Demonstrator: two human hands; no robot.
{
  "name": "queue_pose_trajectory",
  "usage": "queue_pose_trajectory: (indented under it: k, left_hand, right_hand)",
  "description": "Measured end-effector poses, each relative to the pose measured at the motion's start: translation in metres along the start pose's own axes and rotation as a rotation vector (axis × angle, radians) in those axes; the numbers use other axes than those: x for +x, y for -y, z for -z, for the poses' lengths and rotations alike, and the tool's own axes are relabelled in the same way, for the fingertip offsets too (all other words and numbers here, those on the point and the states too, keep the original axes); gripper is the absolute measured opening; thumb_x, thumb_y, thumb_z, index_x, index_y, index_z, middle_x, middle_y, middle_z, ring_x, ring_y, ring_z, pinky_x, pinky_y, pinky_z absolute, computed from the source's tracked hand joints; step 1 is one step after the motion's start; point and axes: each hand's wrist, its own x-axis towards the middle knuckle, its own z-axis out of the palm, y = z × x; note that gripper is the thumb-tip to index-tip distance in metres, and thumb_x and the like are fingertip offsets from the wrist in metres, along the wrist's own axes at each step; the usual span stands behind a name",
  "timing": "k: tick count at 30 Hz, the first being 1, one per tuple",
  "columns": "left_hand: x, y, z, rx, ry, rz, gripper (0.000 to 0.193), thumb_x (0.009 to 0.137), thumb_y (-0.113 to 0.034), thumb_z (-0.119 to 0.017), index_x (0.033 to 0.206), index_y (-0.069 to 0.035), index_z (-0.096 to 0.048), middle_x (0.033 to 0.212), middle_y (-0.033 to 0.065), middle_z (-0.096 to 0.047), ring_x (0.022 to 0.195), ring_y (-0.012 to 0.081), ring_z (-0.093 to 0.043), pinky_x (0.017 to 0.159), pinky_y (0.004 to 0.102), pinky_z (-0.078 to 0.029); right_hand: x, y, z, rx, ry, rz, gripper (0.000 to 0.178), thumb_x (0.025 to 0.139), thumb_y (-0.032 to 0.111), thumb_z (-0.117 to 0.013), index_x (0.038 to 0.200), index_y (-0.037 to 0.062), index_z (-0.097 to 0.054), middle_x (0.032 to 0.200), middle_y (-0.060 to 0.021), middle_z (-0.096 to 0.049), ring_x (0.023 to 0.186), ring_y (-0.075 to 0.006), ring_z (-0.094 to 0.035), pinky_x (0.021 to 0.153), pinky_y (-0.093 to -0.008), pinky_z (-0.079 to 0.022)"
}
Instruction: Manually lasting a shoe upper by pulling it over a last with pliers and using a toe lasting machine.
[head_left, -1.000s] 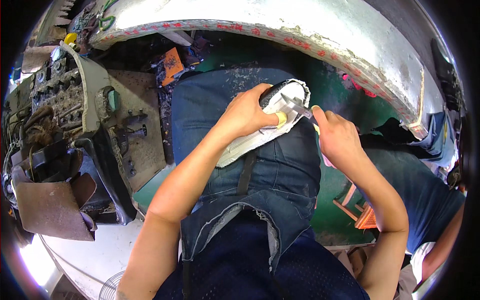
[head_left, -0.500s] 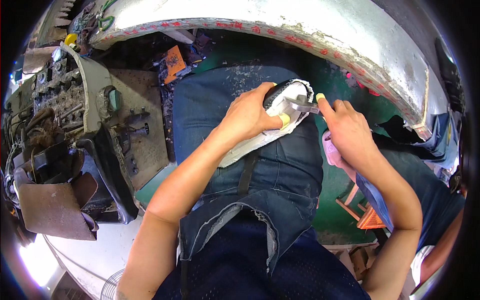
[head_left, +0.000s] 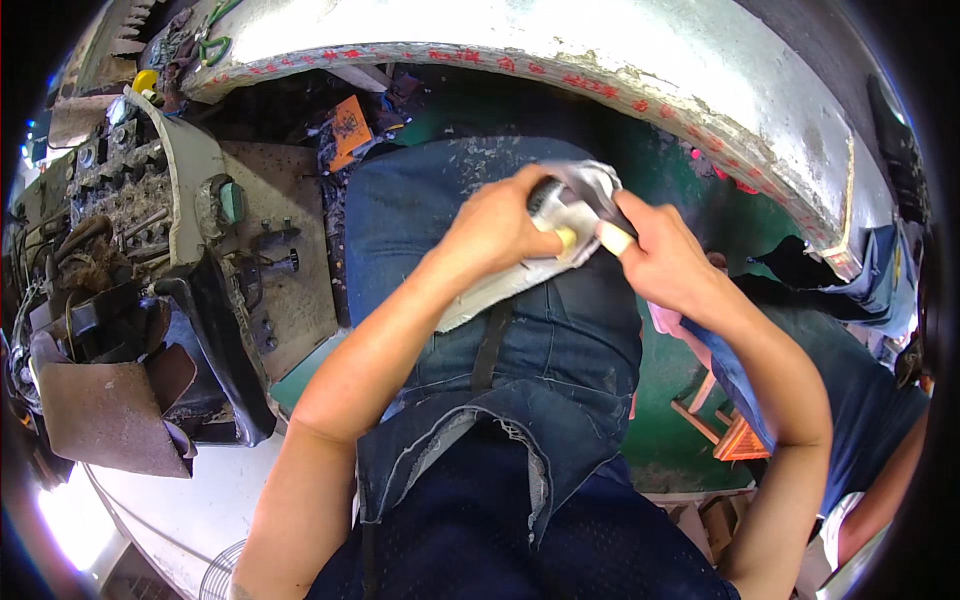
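Observation:
Across my lap lies a partly made shoe (head_left: pixel 500 292), its pale underside up and some black material at the toe end. My left hand (head_left: pixel 500 232) is closed round its side, with a yellow cover on the thumb pressing on the underside. My right hand (head_left: pixel 668 252) grips a metal tool that looks like lasting pincers (head_left: pixel 600 198). The tool's head is smeared by motion over the toe end, so whether its jaws bite the edge cannot be told. A yellow cover also sits on my right thumb. A dark denim apron (head_left: pixel 420 215) is spread under the shoe.
A grimy machine (head_left: pixel 120 170) with a brown flap (head_left: pixel 110 415) stands at the left. A long pale worktop (head_left: pixel 480 30) with red marks curves across the far side. An orange stool (head_left: pixel 740 435) and another person's dark trousers (head_left: pixel 850 380) are at the right.
My right hand has come left and slightly down, bringing the pincers further over the toe end. My left hand keeps its hold, and the shoe has hardly moved.

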Motion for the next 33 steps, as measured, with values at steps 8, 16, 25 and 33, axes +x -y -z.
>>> queue_pose_trajectory:
  k: [8, 16, 25, 33]
  left_hand:
    - [0.004, 0.016, 0.002, -0.173, -0.033, -0.029, 0.087, 0.066, -0.04, -0.085, 0.136, 0.003, -0.058, 0.119, 0.0246, -0.07, 0.109, 0.0366, -0.069, 0.096, 0.0403, -0.053]
    - [-0.017, 0.047, 0.017, -0.157, 0.063, -0.172, 0.098, 0.067, -0.037, -0.087, 0.145, 0.007, -0.049, 0.14, 0.0255, -0.059, 0.131, 0.0312, -0.056, 0.113, 0.0366, -0.04]
    - [-0.017, 0.05, 0.016, -0.216, 0.097, -0.137, 0.101, 0.069, -0.029, -0.09, 0.15, 0.009, -0.041, 0.141, 0.0263, -0.055, 0.132, 0.031, -0.053, 0.114, 0.0359, -0.037]
    - [-0.033, 0.033, 0.006, -0.145, -0.023, -0.202, 0.096, 0.071, -0.03, -0.083, 0.15, 0.005, -0.041, 0.142, 0.0285, -0.052, 0.134, 0.0379, -0.052, 0.114, 0.0396, -0.039]
  right_hand:
    - [0.0, 0.003, 0.041, -0.417, -0.143, 0.231, 0.034, 0.091, 0.005, -0.06, 0.124, 0.0025, -0.055, 0.09, -0.0259, -0.065, 0.086, -0.0466, -0.063, 0.075, -0.0558, -0.048]
    - [-0.033, 0.003, 0.01, 0.453, 0.267, -0.4, 0.021, 0.102, 0.02, -0.059, 0.106, 0.0002, -0.061, 0.089, -0.0162, -0.07, 0.077, -0.0271, -0.072, 0.066, -0.038, -0.059]
    - [-0.021, 0.013, -0.004, 0.536, 0.467, -0.504, 0.022, 0.103, 0.018, -0.059, 0.102, -0.0031, -0.06, 0.084, -0.0142, -0.068, 0.073, -0.0215, -0.07, 0.058, -0.0346, -0.061]
    - [-0.021, 0.027, 0.005, 0.475, 0.51, -0.601, 0.024, 0.104, 0.019, -0.057, 0.1, -0.0041, -0.06, 0.082, -0.0123, -0.068, 0.072, -0.019, -0.069, 0.057, -0.0343, -0.062]
